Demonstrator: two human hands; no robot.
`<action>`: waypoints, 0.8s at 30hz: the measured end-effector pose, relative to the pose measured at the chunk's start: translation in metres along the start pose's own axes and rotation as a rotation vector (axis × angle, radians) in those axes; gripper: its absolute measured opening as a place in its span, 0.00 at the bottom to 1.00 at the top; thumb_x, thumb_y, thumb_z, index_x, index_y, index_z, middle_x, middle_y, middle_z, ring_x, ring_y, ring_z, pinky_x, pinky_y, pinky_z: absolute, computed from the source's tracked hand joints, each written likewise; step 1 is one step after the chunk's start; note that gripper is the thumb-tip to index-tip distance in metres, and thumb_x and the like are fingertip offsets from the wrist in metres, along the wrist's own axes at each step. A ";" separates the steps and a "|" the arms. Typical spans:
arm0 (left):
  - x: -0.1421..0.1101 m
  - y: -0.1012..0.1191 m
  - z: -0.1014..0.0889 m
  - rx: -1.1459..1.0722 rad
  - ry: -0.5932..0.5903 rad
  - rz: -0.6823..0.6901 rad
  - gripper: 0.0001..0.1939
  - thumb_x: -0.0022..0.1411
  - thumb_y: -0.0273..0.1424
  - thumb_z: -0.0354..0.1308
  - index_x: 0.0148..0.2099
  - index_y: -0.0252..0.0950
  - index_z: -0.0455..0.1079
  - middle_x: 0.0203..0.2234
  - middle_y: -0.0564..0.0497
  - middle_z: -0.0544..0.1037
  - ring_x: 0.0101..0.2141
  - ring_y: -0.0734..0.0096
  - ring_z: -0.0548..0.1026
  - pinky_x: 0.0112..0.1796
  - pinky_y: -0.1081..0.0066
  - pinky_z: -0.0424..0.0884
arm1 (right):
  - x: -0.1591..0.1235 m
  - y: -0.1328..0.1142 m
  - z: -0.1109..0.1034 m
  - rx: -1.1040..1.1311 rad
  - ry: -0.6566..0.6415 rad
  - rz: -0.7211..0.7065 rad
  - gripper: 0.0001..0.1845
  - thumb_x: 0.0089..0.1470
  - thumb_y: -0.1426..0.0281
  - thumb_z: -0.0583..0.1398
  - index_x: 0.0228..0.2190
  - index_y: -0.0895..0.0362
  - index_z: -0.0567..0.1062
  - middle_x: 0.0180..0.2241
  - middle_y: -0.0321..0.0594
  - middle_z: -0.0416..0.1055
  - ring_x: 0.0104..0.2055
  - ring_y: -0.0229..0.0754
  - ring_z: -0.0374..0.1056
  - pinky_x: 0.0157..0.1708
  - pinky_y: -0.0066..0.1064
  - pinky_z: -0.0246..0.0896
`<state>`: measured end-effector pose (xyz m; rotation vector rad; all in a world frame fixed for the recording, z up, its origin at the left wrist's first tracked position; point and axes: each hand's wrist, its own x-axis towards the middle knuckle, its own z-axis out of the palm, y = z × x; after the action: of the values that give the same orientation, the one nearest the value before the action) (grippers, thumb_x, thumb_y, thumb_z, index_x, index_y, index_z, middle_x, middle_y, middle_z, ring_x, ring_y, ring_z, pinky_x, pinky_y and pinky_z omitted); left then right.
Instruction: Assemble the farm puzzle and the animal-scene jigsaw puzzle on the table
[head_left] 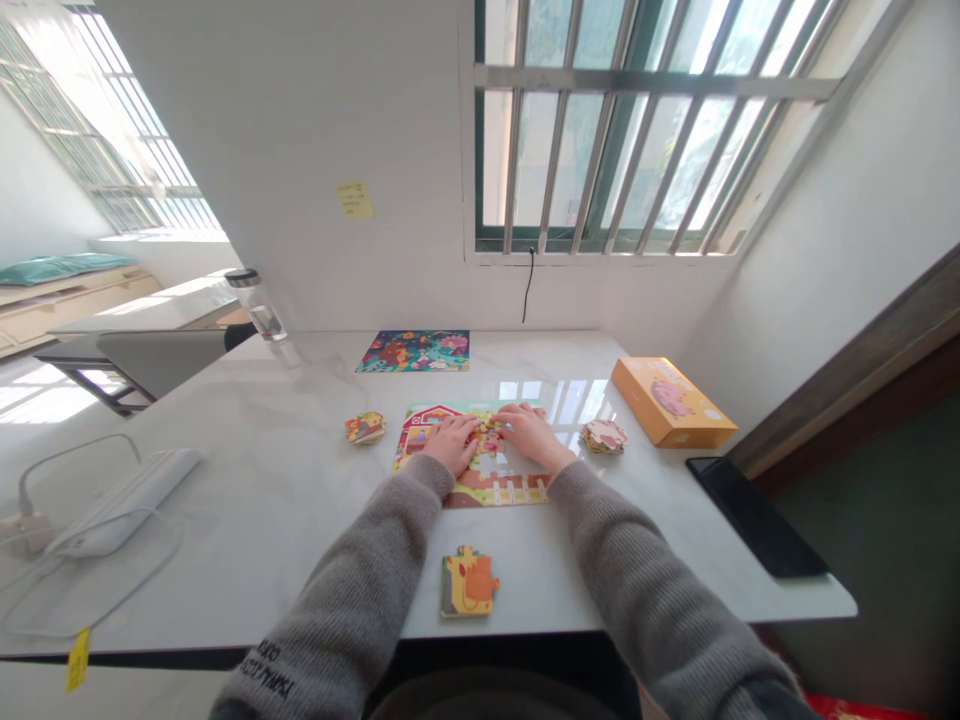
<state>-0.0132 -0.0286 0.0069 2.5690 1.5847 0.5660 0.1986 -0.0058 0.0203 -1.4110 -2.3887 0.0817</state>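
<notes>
A jigsaw puzzle [510,490] with a farm picture, a red barn and a white fence, lies partly assembled on the table in front of me. My left hand [453,443] rests on its left part, palm down with fingers stretched out. From the right, my right hand [528,436] reaches over the upper middle, fingers bent and pinching a small puzzle piece [487,422] at the fingertips. The piece is mostly covered. Small stacks of loose pieces lie left [365,428] and right [604,436] of the puzzle. Another orange-and-yellow stack [469,582] sits between my forearms.
A colourful picture sheet [416,351] lies at the back of the white table [285,520]. An orange box [673,402] and a black phone-like slab [757,517] are on the right. A bottle [259,308] stands back left; a power strip [124,505] with cables lies at left.
</notes>
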 end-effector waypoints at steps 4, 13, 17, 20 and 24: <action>0.000 0.000 0.001 0.025 -0.022 0.024 0.19 0.70 0.34 0.51 0.61 0.40 0.68 0.58 0.48 0.73 0.58 0.55 0.66 0.60 0.53 0.59 | -0.002 0.000 0.003 0.011 0.017 -0.021 0.14 0.63 0.68 0.59 0.49 0.48 0.79 0.50 0.42 0.75 0.51 0.51 0.64 0.53 0.43 0.54; -0.001 0.002 0.001 0.051 -0.097 0.050 0.22 0.71 0.38 0.49 0.65 0.44 0.64 0.65 0.53 0.65 0.61 0.55 0.62 0.61 0.52 0.57 | -0.005 0.000 0.012 0.018 0.018 -0.046 0.20 0.64 0.73 0.55 0.52 0.48 0.77 0.54 0.41 0.73 0.53 0.52 0.63 0.55 0.47 0.55; -0.001 0.003 0.000 0.065 -0.122 0.050 0.24 0.72 0.40 0.46 0.67 0.45 0.61 0.66 0.54 0.64 0.62 0.54 0.61 0.62 0.51 0.57 | -0.009 -0.002 0.013 -0.004 0.017 -0.042 0.22 0.64 0.74 0.52 0.55 0.49 0.75 0.57 0.42 0.71 0.56 0.52 0.62 0.57 0.49 0.55; -0.001 0.002 0.001 0.083 -0.143 0.053 0.25 0.72 0.41 0.45 0.68 0.45 0.59 0.67 0.54 0.62 0.63 0.54 0.60 0.62 0.51 0.56 | -0.014 -0.001 0.014 0.001 -0.001 -0.083 0.24 0.63 0.78 0.50 0.56 0.52 0.74 0.59 0.43 0.69 0.58 0.51 0.62 0.59 0.47 0.55; -0.002 0.001 0.004 0.108 -0.148 0.061 0.25 0.73 0.42 0.42 0.69 0.46 0.59 0.67 0.54 0.62 0.63 0.54 0.59 0.63 0.51 0.55 | -0.017 0.001 0.015 0.044 -0.047 -0.140 0.27 0.60 0.81 0.50 0.58 0.57 0.72 0.62 0.45 0.66 0.63 0.48 0.61 0.64 0.44 0.51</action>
<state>-0.0120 -0.0301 0.0032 2.6737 1.5338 0.2946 0.2017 -0.0185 0.0014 -1.2316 -2.5002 0.1316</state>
